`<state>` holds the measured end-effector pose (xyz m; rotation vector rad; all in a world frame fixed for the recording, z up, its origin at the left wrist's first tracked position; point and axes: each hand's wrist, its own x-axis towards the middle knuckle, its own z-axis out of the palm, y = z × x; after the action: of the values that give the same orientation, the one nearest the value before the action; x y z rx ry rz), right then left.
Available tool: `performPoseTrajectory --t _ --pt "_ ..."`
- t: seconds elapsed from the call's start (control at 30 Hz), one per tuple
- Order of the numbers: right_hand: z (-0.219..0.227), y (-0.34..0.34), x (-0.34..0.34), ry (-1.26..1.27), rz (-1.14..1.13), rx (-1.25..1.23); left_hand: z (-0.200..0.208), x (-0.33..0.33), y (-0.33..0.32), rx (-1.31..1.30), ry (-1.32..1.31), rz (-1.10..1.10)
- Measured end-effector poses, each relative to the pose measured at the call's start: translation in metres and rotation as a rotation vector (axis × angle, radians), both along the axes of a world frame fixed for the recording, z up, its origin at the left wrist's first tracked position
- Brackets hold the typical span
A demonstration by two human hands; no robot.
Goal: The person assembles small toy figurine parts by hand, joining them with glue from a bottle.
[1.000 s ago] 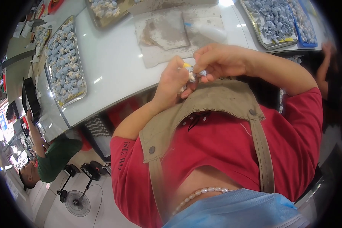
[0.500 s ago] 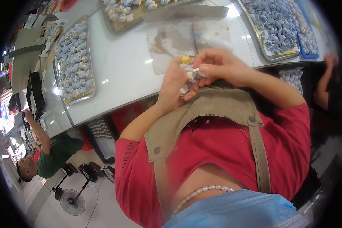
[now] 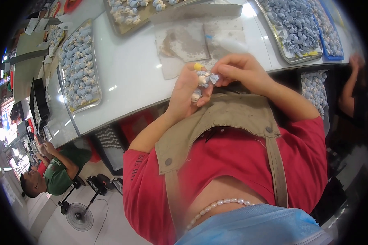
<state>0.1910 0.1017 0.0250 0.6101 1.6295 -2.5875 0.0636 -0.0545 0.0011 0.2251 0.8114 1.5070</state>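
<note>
My left hand (image 3: 182,90) is closed around small pale-blue and cream figurine pieces near the table's front edge. One piece (image 3: 203,79) shows between its thumb and fingers, and another (image 3: 196,95) rests lower, against the fingers. A yellow band (image 3: 198,66) wraps one fingertip of that hand. My right hand (image 3: 247,73) pinches at the upper piece from the right, its thumb and fingertips on a pale-blue part (image 3: 213,78). Exactly what those fingertips hold is too small to make out. Beyond both hands lies a stained grey board (image 3: 180,67) on the white table.
A tray of blue pieces (image 3: 78,65) stands at left, another tray (image 3: 129,24) at the far edge. At far right are a tray of curved blue parts (image 3: 294,32) and a blue tray (image 3: 335,56). A bag of pieces (image 3: 314,92) sits below. Co-workers (image 3: 61,173) sit to either side.
My right hand has drawn back slightly from the piece, so more of its blue part shows. The left hand keeps its hold. The co-worker at left has brought the hands together.
</note>
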Motion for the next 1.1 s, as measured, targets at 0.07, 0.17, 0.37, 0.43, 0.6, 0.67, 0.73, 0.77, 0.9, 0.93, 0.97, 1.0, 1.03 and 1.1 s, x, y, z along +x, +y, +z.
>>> performPoseTrajectory --t 0.07,0.17,0.37,0.43,0.6,0.67,0.73,0.77,0.9,0.93,0.97,1.0,1.03,1.1 --pt "0.002 0.005 0.001 -0.086 0.012 -0.025 -0.002 0.003 0.003 0.025 0.121 0.029" --pt "0.007 0.01 -0.001 -0.095 0.009 -0.089 -0.007 0.005 0.004 0.048 0.263 0.054" --pt "0.022 0.004 0.003 0.019 0.06 0.515 -0.019 0.003 -0.003 0.111 0.581 0.042" --pt "0.019 0.003 0.002 0.05 0.044 0.614 -0.02 0.002 -0.003 0.114 0.621 0.052" --pt "0.008 -0.001 -0.001 0.14 -0.017 0.724 -0.026 -0.002 -0.002 0.174 0.762 0.092" --pt "0.01 0.001 -0.002 0.177 -0.005 0.828 -0.028 -0.005 -0.001 0.228 0.883 0.09" --pt "0.016 0.006 -0.005 0.175 0.12 0.808 -0.03 -0.007 -0.002 0.243 0.928 0.094" --pt "0.016 0.006 -0.006 0.175 0.125 0.807 -0.031 -0.008 -0.003 0.262 0.975 0.094" --pt "0.018 0.005 -0.007 0.126 0.142 0.775 -0.035 -0.008 -0.005 0.243 0.982 0.092" --pt "0.018 0.005 -0.008 0.112 0.162 0.756 -0.036 -0.009 -0.006 0.252 1.002 0.088" --pt "0.016 0.004 -0.008 0.112 0.165 0.754 -0.036 -0.01 -0.007 0.26 1.022 0.084" --pt "0.014 0.004 -0.007 0.061 0.179 0.683 -0.037 -0.01 -0.008 0.257 1.017 0.085" --pt "0.012 0.003 -0.007 0.01 0.192 0.612 -0.037 -0.011 -0.009 0.28 1.062 0.063" --pt "0.015 0.006 -0.008 -0.006 0.253 0.583 -0.036 -0.014 -0.009 0.297 1.1 0.04"
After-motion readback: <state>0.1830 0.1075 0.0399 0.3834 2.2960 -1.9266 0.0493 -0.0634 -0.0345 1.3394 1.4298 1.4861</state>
